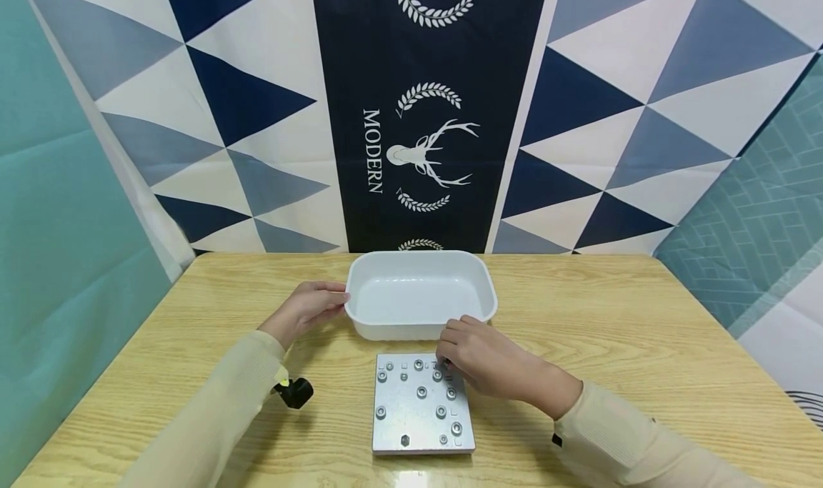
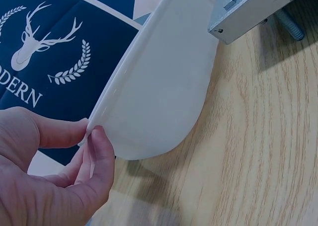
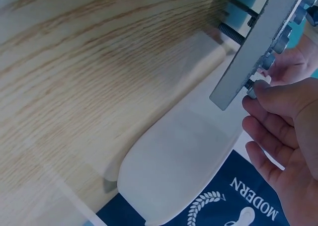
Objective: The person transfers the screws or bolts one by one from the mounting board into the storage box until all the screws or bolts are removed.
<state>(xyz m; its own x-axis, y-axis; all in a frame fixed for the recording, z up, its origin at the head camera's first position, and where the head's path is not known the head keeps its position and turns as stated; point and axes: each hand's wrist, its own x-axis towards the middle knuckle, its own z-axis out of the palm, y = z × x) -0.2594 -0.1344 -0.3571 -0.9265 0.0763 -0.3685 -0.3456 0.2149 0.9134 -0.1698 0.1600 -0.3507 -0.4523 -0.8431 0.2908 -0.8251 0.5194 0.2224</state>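
Observation:
A white plastic basin (image 1: 401, 331) stands toward the back of the wooden table. My left hand (image 1: 311, 306) pinches its left rim between thumb and fingers, as the left wrist view shows closely. In front of the basin is a square metal plate (image 1: 405, 402) with several bolts set in it, their threaded shanks sticking out beneath. My right hand (image 1: 485, 359) is over the plate's back right corner. In the right wrist view its thumb and index finger pinch the head of a bolt (image 3: 251, 91), whose thread shows just above the plate.
The wooden table (image 1: 643, 331) extends to both sides of the plate. A patterned cloth (image 1: 424, 116) with triangles and a deer print hangs behind it. A small black device (image 1: 296, 393) is strapped at the left wrist.

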